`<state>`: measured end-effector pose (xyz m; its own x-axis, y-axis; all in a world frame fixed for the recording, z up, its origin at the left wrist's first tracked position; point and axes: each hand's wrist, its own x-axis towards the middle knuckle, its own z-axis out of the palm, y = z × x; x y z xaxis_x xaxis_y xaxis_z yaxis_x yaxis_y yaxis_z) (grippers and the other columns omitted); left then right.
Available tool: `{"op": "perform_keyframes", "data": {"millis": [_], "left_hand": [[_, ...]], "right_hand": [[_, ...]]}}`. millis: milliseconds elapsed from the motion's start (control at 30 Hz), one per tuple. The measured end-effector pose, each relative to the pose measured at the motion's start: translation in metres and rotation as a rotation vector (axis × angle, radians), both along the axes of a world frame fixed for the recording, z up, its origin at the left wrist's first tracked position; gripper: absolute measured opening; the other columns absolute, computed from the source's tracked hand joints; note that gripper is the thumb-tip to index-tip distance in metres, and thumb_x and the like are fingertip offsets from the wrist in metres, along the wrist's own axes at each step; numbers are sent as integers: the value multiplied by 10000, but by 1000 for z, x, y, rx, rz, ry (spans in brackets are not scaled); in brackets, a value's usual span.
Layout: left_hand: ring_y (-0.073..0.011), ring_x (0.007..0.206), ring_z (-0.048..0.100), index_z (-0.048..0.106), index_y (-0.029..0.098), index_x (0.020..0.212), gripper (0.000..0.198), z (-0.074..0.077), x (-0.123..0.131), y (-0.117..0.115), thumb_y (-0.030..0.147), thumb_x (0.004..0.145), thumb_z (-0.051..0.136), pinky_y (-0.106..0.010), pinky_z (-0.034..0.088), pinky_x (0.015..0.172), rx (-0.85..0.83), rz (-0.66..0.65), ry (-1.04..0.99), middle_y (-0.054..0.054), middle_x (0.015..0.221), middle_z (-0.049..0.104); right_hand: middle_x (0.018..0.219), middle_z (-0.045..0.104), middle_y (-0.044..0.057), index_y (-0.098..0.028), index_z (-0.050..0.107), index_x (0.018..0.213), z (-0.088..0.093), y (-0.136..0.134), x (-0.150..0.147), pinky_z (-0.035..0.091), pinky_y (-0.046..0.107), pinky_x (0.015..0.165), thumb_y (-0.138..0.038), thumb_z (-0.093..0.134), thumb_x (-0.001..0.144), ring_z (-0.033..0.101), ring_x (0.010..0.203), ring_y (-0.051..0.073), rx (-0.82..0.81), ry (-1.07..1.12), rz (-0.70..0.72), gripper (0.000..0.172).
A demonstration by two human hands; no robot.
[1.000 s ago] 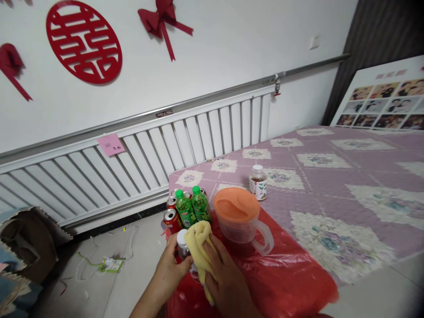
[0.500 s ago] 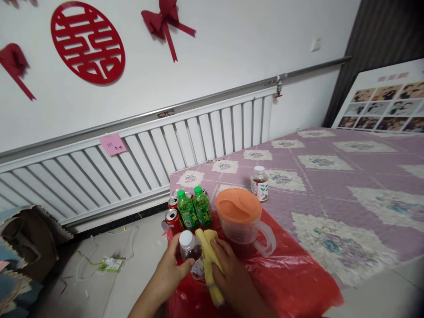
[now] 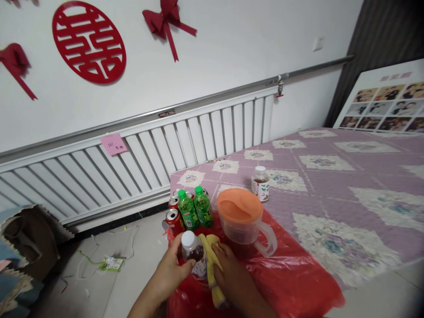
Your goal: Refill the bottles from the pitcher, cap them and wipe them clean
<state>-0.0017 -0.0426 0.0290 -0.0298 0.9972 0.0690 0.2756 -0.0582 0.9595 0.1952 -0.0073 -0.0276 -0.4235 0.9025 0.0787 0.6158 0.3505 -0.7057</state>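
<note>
My left hand (image 3: pixel 174 268) is wrapped round a clear bottle with a white cap (image 3: pixel 192 251), dark contents and a printed label. In my right hand (image 3: pixel 228 265) is a folded yellow cloth (image 3: pixel 211 258), pressed against the bottle's right side. Both hands are above the red plastic sheet (image 3: pixel 281 269). Just beyond them stand two green bottles (image 3: pixel 195 210) with green caps and several red cans (image 3: pixel 174 219). A clear pitcher with an orange lid (image 3: pixel 240 212) is to the right of my right hand.
Another white-capped bottle (image 3: pixel 260 183) stands behind the pitcher on the purple patterned cloth (image 3: pixel 321 185). A white radiator (image 3: pixel 205 134) runs along the wall. Cords and a green-and-white packet (image 3: pixel 112 263) lie on the floor at left.
The yellow cloth has shifted slightly with my right hand along the bottle's side, and more of the label shows. My left hand keeps its grip. The other things stay in place.
</note>
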Motion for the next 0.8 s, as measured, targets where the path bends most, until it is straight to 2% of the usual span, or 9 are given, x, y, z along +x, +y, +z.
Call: {"op": "perform_keyframes", "data": {"millis": [100, 167, 267, 367, 467, 567, 667, 733, 800], "left_hand": [[-278, 1211, 586, 496, 230, 1325, 663, -4, 2, -1, 120, 695, 674, -424, 395, 1105, -1, 74, 90, -81, 1290, 648], [-284, 1177, 606, 516, 232, 1309, 645, -5, 6, -2, 146, 695, 694, -417, 428, 1069, 17, 122, 119, -79, 1251, 670], [-289, 1153, 617, 544, 227, 1275, 610, -3, 13, -2, 171, 691, 711, -408, 459, 1032, 53, 152, 119, -79, 1218, 686], [-281, 1103, 640, 557, 233, 1268, 589, -3, 15, -1, 182, 701, 708, -395, 489, 990, 41, 133, 106, -74, 1188, 699], [-273, 1040, 661, 552, 253, 1290, 611, -7, 10, 0, 205, 705, 721, -387, 509, 952, 13, 122, 106, -58, 1116, 722], [-276, 1041, 663, 526, 253, 1323, 638, -11, 5, 0, 241, 719, 730, -393, 507, 958, 8, 123, 88, -55, 1102, 726], [-281, 1089, 649, 501, 234, 1343, 652, -11, 1, 0, 243, 730, 723, -401, 484, 997, 4, 105, 76, -71, 1163, 709], [-284, 1124, 633, 497, 232, 1342, 656, -11, -1, -1, 225, 725, 719, -406, 463, 1024, 2, 88, 90, -78, 1206, 692], [-288, 1141, 624, 497, 234, 1336, 653, -11, -1, -2, 219, 721, 716, -412, 450, 1039, 11, 88, 117, -79, 1223, 682]], "right_hand": [[1501, 444, 185, -134, 475, 1441, -2, 1, 0, 428, 415, 1094, -157, 424, 864, 491, 1344, 266, -7, -14, -4, 580], [1494, 452, 185, -134, 480, 1434, -3, 1, 0, 428, 426, 1098, -156, 431, 862, 487, 1346, 267, 45, 25, -15, 575], [1476, 466, 170, -164, 479, 1428, 0, -3, 4, 450, 438, 1084, -189, 444, 893, 479, 1347, 272, 263, 184, -15, 536], [1499, 426, 150, -196, 404, 1469, 10, -15, 6, 463, 418, 1076, -200, 450, 920, 445, 1370, 267, 525, 350, 19, 550], [1542, 362, 132, -228, 365, 1488, 18, -26, 4, 457, 391, 1080, -153, 472, 896, 412, 1392, 258, 650, 346, 88, 606], [1537, 369, 155, -197, 421, 1459, 16, -25, -1, 466, 396, 1071, -134, 443, 892, 421, 1388, 261, 584, 260, 67, 571], [1479, 449, 193, -135, 475, 1423, 8, -14, -3, 477, 401, 1059, -138, 424, 882, 481, 1345, 264, 340, 130, -5, 544], [1446, 500, 187, -142, 513, 1398, 4, -7, -3, 494, 392, 1038, -143, 445, 860, 528, 1305, 266, 163, 23, -11, 543], [1434, 525, 173, -161, 537, 1385, 3, -3, -2, 494, 395, 1032, -148, 468, 841, 550, 1284, 272, 63, -36, 4, 548]]}}
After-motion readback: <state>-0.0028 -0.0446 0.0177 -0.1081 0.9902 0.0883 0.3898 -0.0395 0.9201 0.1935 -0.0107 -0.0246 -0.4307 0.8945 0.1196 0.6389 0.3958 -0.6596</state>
